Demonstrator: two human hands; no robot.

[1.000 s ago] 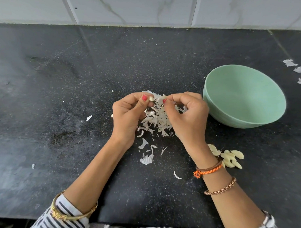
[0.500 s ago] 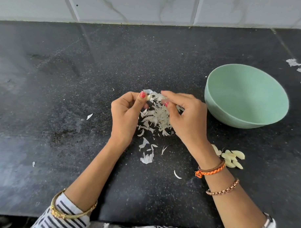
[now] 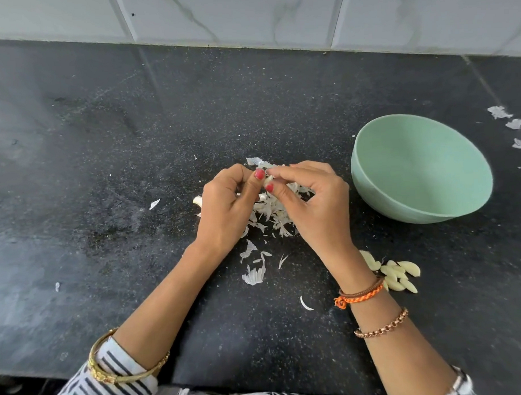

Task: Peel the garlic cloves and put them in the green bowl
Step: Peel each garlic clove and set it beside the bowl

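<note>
Both hands meet over a heap of white garlic skins (image 3: 273, 214) on the black counter. My left hand (image 3: 224, 204) and my right hand (image 3: 312, 201) pinch one small garlic clove (image 3: 268, 179) between thumbs and fingertips. The clove is mostly hidden by my fingers. The green bowl (image 3: 423, 171) stands to the right of my right hand and holds nothing that I can see. Several peeled cloves (image 3: 399, 273) lie on the counter beside my right wrist. Another clove (image 3: 197, 201) peeks out by my left hand.
Loose skin scraps (image 3: 254, 273) lie scattered in front of the heap, more skin scraps (image 3: 507, 123) at the far right. A white tiled wall (image 3: 247, 17) bounds the back of the black counter (image 3: 104, 143). The counter's front edge runs just above my sleeves.
My hands have shifted slightly and my right fingers now lie over the clove held by my left thumb. The bowl and the peeled cloves have not moved.
</note>
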